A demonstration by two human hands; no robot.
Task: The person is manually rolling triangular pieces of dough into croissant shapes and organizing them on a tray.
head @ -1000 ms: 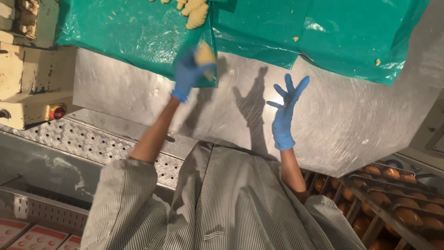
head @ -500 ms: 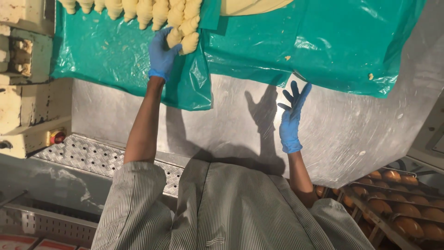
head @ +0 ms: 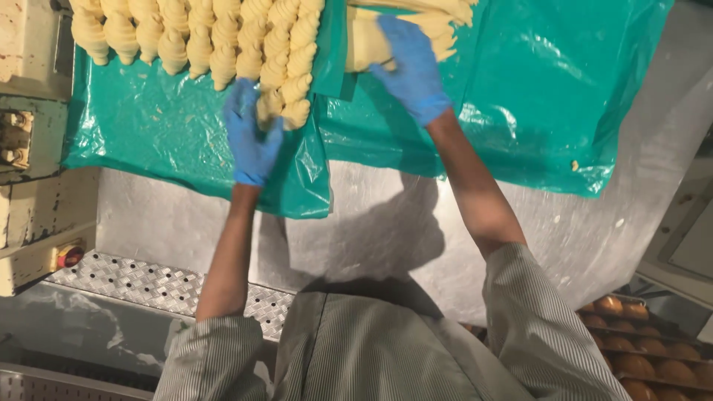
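Two blue-gloved hands work over raw shaped dough pieces (head: 223,37) lined up on green plastic sheets (head: 520,96) at the far side of a steel table (head: 386,230). The left hand (head: 251,137) pinches the nearest piece (head: 286,108); the right hand (head: 411,67), fingers spread, presses flat on dough (head: 364,44) farther right.

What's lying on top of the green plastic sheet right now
Rows of pale raw dough pieces lie on the green plastic sheet. The left hand touches the nearest ones; the right hand covers part of another batch, so its full extent is hidden.
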